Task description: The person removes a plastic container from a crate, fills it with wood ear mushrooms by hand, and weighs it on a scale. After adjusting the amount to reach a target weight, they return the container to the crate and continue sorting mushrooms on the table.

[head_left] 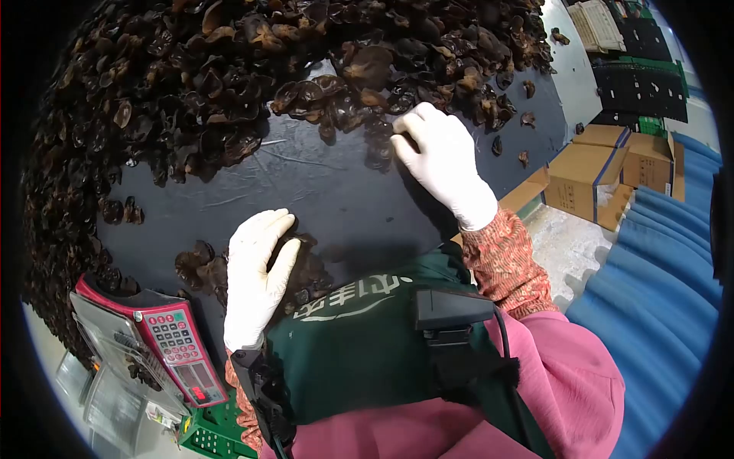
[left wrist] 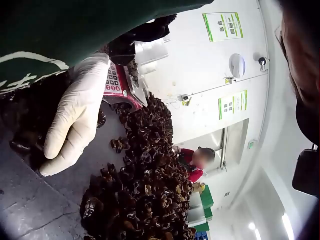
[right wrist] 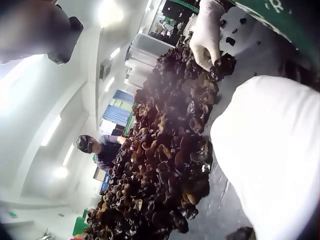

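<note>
My white-gloved right hand [head_left: 443, 157] is at the near edge of a large pile of wood ear mushrooms [head_left: 229, 84]. Its thumb and fingers are bent, pinching a dark wood ear [head_left: 378, 141]; the right wrist view shows the same hand [right wrist: 205, 42] against a wood ear clump [right wrist: 223, 66]. Close to the apron, my left hand [head_left: 256, 268], gloved in white, rests beside a small heap of wood ears [head_left: 310, 275], its fingers long and gently bent. That hand [left wrist: 77, 112] partly hides the heap in the left wrist view. A close, blurred white glove [right wrist: 270, 150] fills the right of the right wrist view.
At the left stands a pink-red electronic scale [head_left: 180, 344] with a keypad. Several cardboard boxes [head_left: 581, 180] and a blue corrugated sheet [head_left: 650, 268] lie to the right, with stacked crates [head_left: 642, 84] behind. Another person [right wrist: 102, 150] is across the pile on the dark table [head_left: 329, 183].
</note>
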The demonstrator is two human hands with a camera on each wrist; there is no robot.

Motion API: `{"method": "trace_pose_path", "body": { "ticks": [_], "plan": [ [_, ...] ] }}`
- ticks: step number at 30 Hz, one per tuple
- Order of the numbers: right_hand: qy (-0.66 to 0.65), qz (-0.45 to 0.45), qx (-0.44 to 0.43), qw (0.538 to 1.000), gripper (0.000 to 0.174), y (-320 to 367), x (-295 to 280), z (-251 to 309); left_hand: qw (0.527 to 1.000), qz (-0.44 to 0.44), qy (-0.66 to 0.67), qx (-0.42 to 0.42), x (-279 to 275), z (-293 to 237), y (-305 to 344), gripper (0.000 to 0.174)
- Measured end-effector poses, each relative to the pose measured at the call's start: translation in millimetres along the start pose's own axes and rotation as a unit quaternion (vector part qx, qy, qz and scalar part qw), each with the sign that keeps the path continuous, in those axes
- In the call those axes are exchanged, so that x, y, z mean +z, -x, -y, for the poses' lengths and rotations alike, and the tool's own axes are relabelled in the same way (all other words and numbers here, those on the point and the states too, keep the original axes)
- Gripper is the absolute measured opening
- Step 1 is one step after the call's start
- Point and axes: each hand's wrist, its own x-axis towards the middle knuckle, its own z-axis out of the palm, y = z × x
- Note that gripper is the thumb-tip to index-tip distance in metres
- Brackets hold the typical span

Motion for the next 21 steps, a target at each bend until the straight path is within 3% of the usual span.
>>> {"method": "trace_pose_path", "body": {
  "ticks": [1, 3, 6, 10, 13, 16, 18, 21],
  "plan": [
    [-0.005, 0.012, 0.003, 1.000, 0.010, 6, 1, -7, 1.000, -0.002, 0.004, -0.001, 1, 1, -1, 0.030],
    [-0.077, 0.001, 0.107, 0.991, 0.002, 15, -5, -7, 1.000, -0.005, 0.006, -0.003, 0, 3, -2, 0.029],
    [-0.105, -0.035, 0.154, 0.982, 0.006, 20, -14, -6, 1.000, 0.001, 0.012, -0.006, -1, 1, -5, 0.028],
    [-0.122, 0.015, 0.074, 0.990, 0.015, 16, -18, 18, 1.000, 0.003, 0.013, -0.004, -2, 1, -7, 0.027],
    [-0.017, -0.026, -0.038, 0.999, 0.016, 14, 9, 21, 1.000, -0.003, 0.012, -0.002, 1, 1, -6, 0.027],
    [-0.077, -0.051, 0.000, 0.996, 0.009, 12, 9, 22, 1.000, -0.004, 0.003, 0.004, 0, 0, -5, 0.028],
    [-0.147, -0.028, 0.072, 0.986, 0.006, 18, 1, 31, 1.000, -0.003, 0.013, 0.004, 0, 1, -3, 0.028],
    [-0.194, 0.044, -0.067, 0.978, 0.012, 33, -5, 65, 0.985, -0.032, 0.148, -0.086, -3, -8, -5, 0.029]
  ]
}}
